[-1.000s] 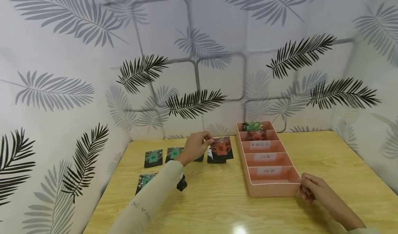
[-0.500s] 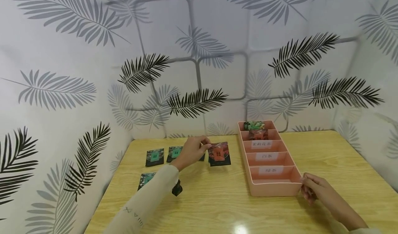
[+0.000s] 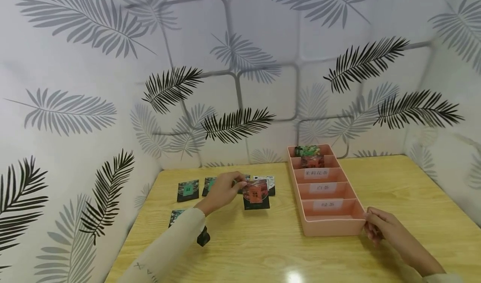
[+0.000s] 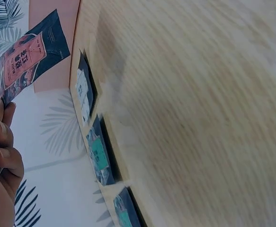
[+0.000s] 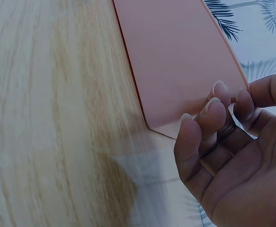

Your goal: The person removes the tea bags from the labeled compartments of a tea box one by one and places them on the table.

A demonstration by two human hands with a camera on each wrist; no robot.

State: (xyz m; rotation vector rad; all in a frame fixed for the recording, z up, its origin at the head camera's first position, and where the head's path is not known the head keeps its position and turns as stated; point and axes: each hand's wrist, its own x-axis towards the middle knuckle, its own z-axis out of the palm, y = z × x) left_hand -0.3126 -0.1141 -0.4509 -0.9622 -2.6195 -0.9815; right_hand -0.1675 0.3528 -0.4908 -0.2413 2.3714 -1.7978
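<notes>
My left hand (image 3: 222,191) pinches a red-labelled tea packet (image 3: 256,196) by its upper corner. The packet hangs above the table, in front of a white-and-black packet (image 3: 272,186). In the left wrist view, the packet (image 4: 25,59) is tilted, with thumb and fingertips at one end. My right hand (image 3: 384,229) pinches the near right corner of a pink divided box (image 3: 332,228). Its thumb and a finger are on the rim in the right wrist view, the other fingers curled beside the wall. A green packet (image 3: 307,150) and a red packet (image 3: 312,162) sit in the box's two rear compartments.
Several green-labelled packets lie on the left of the wooden table (image 3: 263,249), such as one packet (image 3: 188,190) at the far left. My sleeve partly covers another packet (image 3: 175,216). White paper labels (image 3: 328,204) mark the nearer compartments. A leaf-patterned wall (image 3: 263,91) stands behind.
My left hand has moved left and nearer with the red packet, drawing it from beside the box and uncovering the white-and-black packet behind. My right hand keeps its hold on the box corner.
</notes>
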